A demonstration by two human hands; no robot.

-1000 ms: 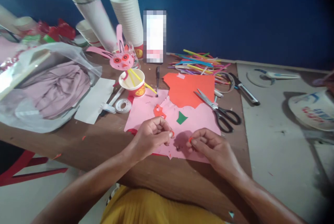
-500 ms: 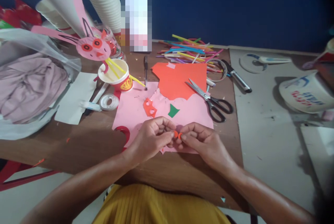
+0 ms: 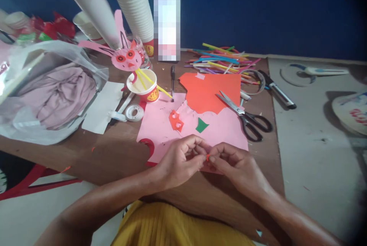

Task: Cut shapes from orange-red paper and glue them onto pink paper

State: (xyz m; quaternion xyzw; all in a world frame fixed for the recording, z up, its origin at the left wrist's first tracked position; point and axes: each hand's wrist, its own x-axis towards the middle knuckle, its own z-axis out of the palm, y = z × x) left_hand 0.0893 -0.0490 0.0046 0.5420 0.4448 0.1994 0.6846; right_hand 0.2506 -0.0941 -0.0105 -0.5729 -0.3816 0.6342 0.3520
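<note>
Small orange paper piece point(image 3: 208, 157), thin and smooth, only its curved edge visible; its full outline is covered by fingers. It lies directly between the fingertips of the two hands, above the near part of a pink paper sheet point(image 3: 226, 133). The left hand point(image 3: 185, 162) is closed in a pinch, thumb and curled fingers meeting at the piece's left side; the right hand point(image 3: 236, 165) grips the same spot from the right, thumb pressed towards the index finger. Whether a second piece is hidden in the pinch cannot be told.

The pink sheet is matt, with irregular cut edges. On it, beyond the left hand, rests an angular orange offcut point(image 3: 176, 120) pierced by two round holes; a flat, pointed green paper scrap point(image 3: 202, 125) lies to its right. Farther back, an orange paper sheet point(image 3: 210, 91) with a scalloped near edge overlaps the pink one. Scissors point(image 3: 241, 112) with metal blades and black looped handles lie across its right corner, blades slightly parted. At left, a paper cup point(image 3: 152, 95) holds yellow stems beneath a long-eared pink rabbit face point(image 3: 125, 62). The tabletop point(image 3: 114, 162) is brown, with wood grain.
</note>
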